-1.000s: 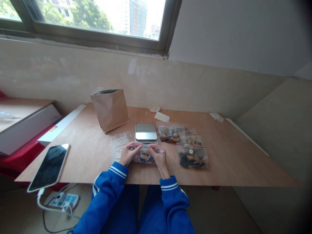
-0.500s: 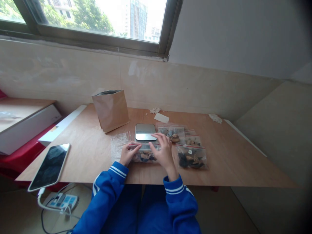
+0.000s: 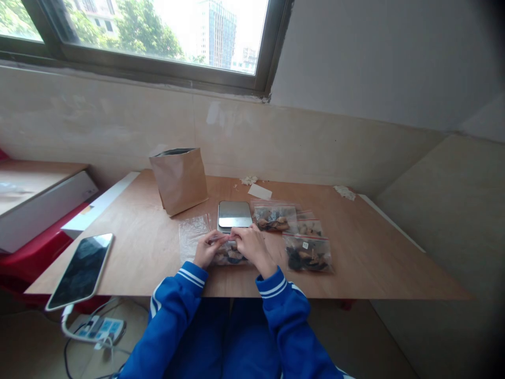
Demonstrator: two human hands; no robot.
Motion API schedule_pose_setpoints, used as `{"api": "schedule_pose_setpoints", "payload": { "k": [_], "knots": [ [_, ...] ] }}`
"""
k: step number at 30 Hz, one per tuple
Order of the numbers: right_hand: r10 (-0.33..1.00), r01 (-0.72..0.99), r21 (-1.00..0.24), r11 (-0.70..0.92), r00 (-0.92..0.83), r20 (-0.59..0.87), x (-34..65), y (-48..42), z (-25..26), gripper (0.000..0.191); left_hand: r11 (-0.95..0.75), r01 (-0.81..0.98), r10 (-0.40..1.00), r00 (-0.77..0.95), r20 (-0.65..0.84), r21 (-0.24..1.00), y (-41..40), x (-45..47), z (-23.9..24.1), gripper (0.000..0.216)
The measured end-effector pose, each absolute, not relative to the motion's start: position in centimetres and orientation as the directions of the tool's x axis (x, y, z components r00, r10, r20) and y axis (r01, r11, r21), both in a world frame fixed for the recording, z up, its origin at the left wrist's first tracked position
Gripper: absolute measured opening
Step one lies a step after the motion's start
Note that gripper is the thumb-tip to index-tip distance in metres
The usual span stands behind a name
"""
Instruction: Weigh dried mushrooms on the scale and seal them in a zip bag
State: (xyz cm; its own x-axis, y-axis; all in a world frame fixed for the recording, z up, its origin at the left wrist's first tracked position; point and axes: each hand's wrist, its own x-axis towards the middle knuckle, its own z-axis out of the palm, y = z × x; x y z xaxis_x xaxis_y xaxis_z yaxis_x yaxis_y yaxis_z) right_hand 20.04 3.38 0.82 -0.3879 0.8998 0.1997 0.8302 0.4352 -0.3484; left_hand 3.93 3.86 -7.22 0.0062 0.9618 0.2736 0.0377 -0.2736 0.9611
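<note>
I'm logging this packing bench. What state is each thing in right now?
zip bag: filled, flat on table, both hands at its top edge
left hand: pinching bag top
right hand: pinching bag top
paper bag: upright, open
scale: nothing on it
phone: screen dark
three other bags: filled, lying flat

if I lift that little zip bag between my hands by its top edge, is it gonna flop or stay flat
Probably flop: the zip bag is thin clear plastic, pinched at its red-lined top by the left hand and right hand. The dark lumpy pieces inside would likely slide down and bulge the bottom. It looks light for its size.
</note>
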Motion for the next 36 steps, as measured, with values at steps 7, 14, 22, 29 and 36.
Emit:
{"api": "schedule_pose_setpoints", "payload": {
  "k": [7,14,22,29,36],
  "knots": [
    [0.893,0.792,-0.414,0.449,-0.381,0.241,21.5,3.9,0.3,0.012,-0.264,-0.031,0.964,-0.047,0.263,0.964,3.6,3.8,-6.6,0.038],
    [0.875,0.778,-0.406,0.479,-0.382,0.298,22.1,3.7,0.1,0.015,-0.211,-0.085,0.972,-0.123,0.200,0.974,3.4,3.7,-6.1,0.041],
    [0.904,0.758,-0.496,0.422,-0.314,0.289,24.1,4.0,-0.6,0.026,-0.150,-0.152,0.976,-0.181,0.121,0.977,3.4,3.9,-6.1,0.049],
    [0.922,0.685,-0.627,0.371,-0.192,0.335,25.0,4.0,-1.9,0.028,-0.132,-0.275,0.971,-0.229,0.069,0.952,3.6,3.8,-6.7,0.047],
    [0.967,0.224,-0.943,0.247,-0.001,0.253,25.3,3.9,-2.5,0.045,-0.105,-0.267,0.983,-0.173,0.059,0.958,3.3,4.0,-6.7,0.056]
  ]
}}
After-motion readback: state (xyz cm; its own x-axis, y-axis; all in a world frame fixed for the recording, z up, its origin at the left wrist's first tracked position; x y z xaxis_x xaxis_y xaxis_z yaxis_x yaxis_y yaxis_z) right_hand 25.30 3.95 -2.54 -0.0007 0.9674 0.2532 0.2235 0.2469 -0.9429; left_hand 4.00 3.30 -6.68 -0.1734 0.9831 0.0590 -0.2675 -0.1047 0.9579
